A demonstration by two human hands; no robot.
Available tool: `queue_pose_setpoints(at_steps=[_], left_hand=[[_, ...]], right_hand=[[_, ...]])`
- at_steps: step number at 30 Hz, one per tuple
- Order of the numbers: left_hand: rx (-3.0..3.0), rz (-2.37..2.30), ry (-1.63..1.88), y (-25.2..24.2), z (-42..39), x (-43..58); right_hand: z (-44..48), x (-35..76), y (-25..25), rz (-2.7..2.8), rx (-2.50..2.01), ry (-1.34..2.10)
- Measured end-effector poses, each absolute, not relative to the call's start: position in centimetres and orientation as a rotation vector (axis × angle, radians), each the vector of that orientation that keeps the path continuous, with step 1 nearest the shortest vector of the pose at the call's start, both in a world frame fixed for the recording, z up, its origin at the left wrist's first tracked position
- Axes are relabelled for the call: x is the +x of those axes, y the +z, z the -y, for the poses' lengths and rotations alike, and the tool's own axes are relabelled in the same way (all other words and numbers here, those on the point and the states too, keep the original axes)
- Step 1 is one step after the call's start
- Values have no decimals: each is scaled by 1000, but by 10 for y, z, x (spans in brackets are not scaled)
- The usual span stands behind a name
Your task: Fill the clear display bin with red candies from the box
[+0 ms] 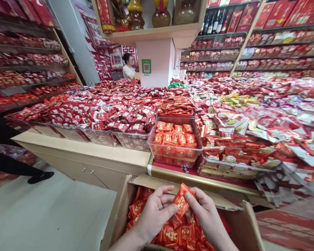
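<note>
Red packet (182, 199) up in two hands!

Left first: the left hand (158, 209), half-curled, its thumb against the packet's lower edge. Beneath, similar packets (172, 235) fill a cardboard box (117, 214). Straight ahead, a clear bin (172, 152) holds neat rows. Now the right hand (204, 205), thumb and fingers pinching the packet's upper side!

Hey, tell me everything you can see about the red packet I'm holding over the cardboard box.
The red packet is a small, glossy wrapper, plastic or foil by its look, with pale gold lettering. It looks sealed; its contents are hidden. It stands tilted, its top end up, above similar packets in the cardboard box. The right grip pinches its upper right side, thumb on the printed face; the left grip meets its left edge.
</note>
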State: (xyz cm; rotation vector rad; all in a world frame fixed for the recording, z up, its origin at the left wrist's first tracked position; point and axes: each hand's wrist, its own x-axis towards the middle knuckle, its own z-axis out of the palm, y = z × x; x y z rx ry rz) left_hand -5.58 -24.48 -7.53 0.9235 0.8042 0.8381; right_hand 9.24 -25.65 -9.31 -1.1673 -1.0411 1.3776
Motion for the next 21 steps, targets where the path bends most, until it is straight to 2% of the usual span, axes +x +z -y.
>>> queue_pose_setpoints(at_steps=[5, 9, 12, 16, 21], left_hand=[[1026, -789, 652, -74, 251, -58], [1532, -1046, 830, -79, 249, -63], [1827, -1055, 846, -85, 248, -68], [1751, -939, 717, -85, 251, -68], [1531, -1008, 622, -70, 254, -60]], right_hand=[[259, 84, -102, 761, -1106, 1466], [261, 77, -98, 505, -1014, 1377], [264, 76, -99, 451, -1014, 1359], [269, 80, -111, 567, -1117, 1352], [275, 76, -115, 775, -1134, 1256]])
